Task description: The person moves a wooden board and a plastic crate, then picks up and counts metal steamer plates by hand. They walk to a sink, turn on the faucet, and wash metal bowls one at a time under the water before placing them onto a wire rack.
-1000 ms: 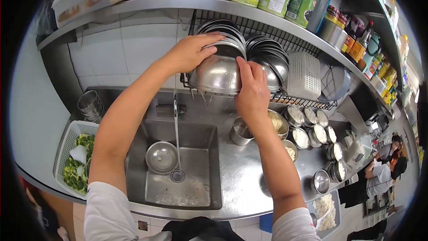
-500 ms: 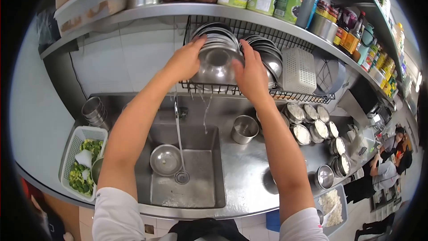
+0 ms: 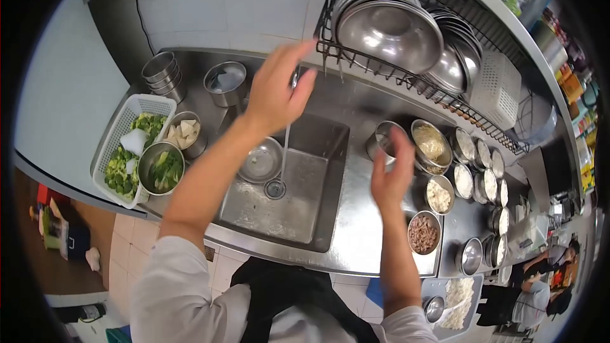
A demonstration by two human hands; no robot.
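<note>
My left hand (image 3: 279, 86) is in front of the running faucet's water stream (image 3: 286, 136), thumb and fingers apart, with nothing in it. Below it a metal bowl (image 3: 260, 164) lies in the steel sink (image 3: 324, 184), beside the drain. Over the counter hovers my right hand (image 3: 392, 181), also open and slightly blurred, overlapping an upright metal cup (image 3: 376, 146) in the view. Above both hands, a stack of metal bowls (image 3: 391, 35) leans on edge in the black wire rack (image 3: 375, 68); neither hand touches it.
On the left stand a white basket (image 3: 101, 165) of broccoli, a bowl of greens (image 3: 159, 174), a cup of white chunks (image 3: 183, 133) and stacked cups (image 3: 162, 73). Several rice-filled cups (image 3: 464, 181) and a cup of chopped meat (image 3: 424, 233) line the right. Two people (image 3: 530, 286) stand beyond.
Both hands have let go of the metal bowls in the rack and come away, the right one lower over the counter. The view has shifted, so the rack appears higher and farther right.
</note>
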